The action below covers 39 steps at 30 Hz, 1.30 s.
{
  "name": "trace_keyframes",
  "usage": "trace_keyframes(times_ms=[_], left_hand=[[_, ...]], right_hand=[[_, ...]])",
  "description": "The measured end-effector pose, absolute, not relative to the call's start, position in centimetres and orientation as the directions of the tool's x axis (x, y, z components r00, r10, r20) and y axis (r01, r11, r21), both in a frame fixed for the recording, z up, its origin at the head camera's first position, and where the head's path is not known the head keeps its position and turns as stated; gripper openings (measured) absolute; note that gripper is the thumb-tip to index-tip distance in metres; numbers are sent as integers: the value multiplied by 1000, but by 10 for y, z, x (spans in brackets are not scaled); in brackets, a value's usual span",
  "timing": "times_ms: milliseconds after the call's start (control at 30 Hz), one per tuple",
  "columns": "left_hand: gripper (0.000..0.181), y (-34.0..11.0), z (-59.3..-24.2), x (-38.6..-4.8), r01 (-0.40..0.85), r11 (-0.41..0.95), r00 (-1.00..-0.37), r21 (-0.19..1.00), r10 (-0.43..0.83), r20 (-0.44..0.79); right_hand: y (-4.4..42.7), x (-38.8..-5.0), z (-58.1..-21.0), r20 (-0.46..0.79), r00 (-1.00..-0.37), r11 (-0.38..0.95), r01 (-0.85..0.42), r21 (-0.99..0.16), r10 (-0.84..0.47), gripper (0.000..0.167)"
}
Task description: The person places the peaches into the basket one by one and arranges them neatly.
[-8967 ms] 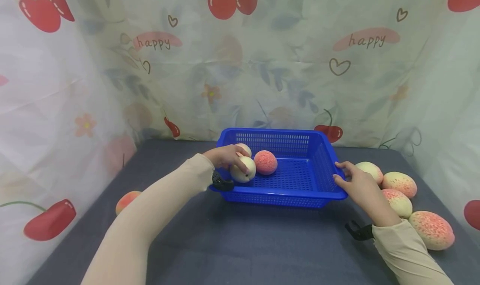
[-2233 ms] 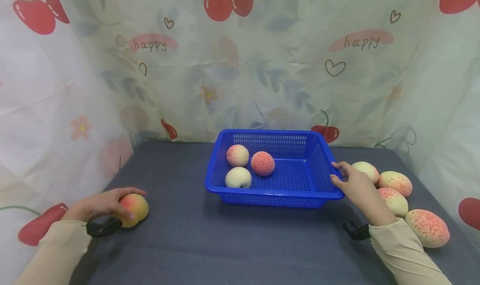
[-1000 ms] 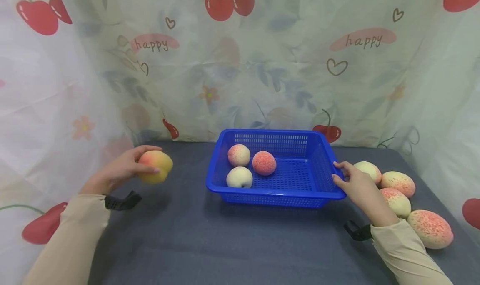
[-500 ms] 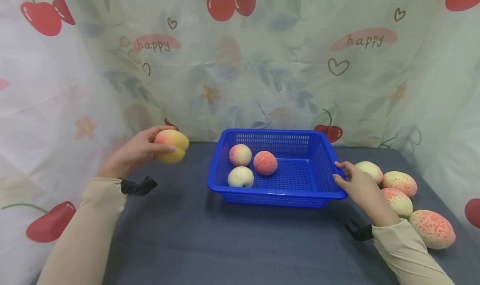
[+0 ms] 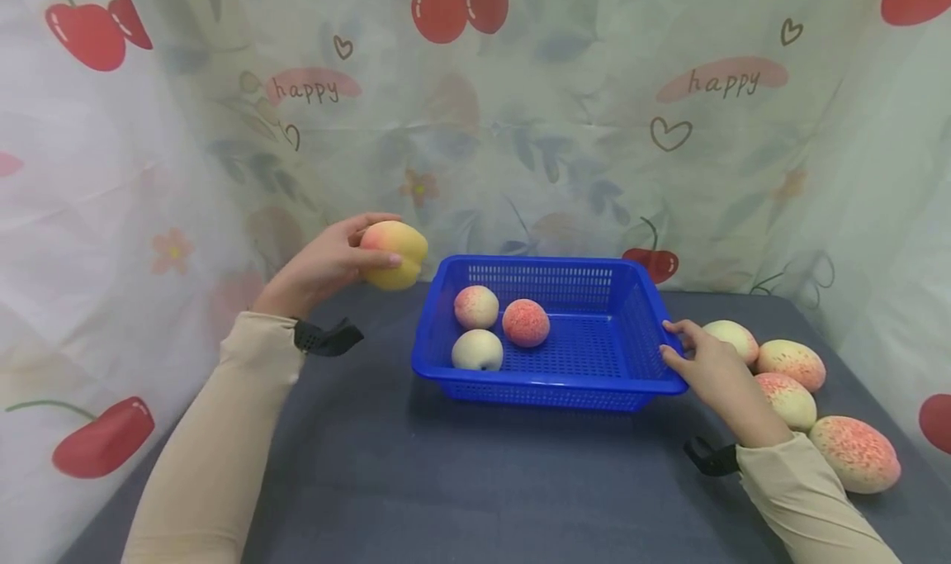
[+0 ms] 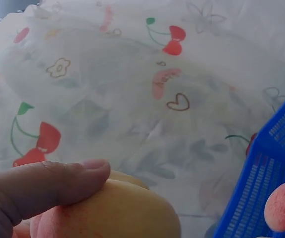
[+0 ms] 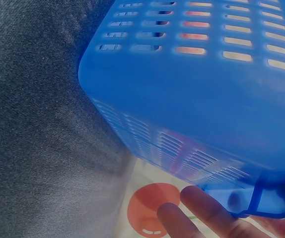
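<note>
My left hand (image 5: 327,263) holds a yellow peach with a pink blush (image 5: 399,240), thumb in front and fingers behind. It hangs above the table, just left of the blue plastic basket (image 5: 550,380). In the left wrist view, the thumb (image 6: 78,181) presses on the peach (image 6: 132,210). My right hand (image 5: 716,378) grips the basket's right rim; fingers (image 7: 207,208) show under that edge in the right wrist view. Inside the basket's left half lie a pink-speckled peach (image 5: 476,307), a red-pink one (image 5: 526,323) and a creamy white one (image 5: 477,350).
Several larger cream-and-pink peaches, among them one near the front (image 5: 854,454), lie right of the basket, beside my right forearm. A dark cloth covers the table (image 5: 475,481). Printed curtains (image 5: 565,135) close in the back and both sides.
My left hand let go of the white peach in the basket, took the yellow peach from the table's left side, then lifted it rightward toward the basket. My right hand stays on the rim.
</note>
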<state>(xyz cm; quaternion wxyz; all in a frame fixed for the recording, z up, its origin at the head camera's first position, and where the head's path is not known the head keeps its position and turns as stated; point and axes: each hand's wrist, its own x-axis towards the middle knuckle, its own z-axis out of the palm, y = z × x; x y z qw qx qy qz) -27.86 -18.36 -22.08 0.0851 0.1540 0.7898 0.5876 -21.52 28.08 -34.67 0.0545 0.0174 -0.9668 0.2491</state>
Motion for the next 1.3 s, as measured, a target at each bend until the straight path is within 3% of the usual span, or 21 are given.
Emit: trace_keyframes(times_ms=[867,1300], left_hand=[[58,-90,-244,-307,95,117,-902,989,430,36],[60,-60,-269,-315,51,178,-861,983,506,-47]], right_hand=[[279,-214,-345,107,-994,867,-51,-496,2,52],[282,-214,-348,102,-995,866,-50,-498,1,53]])
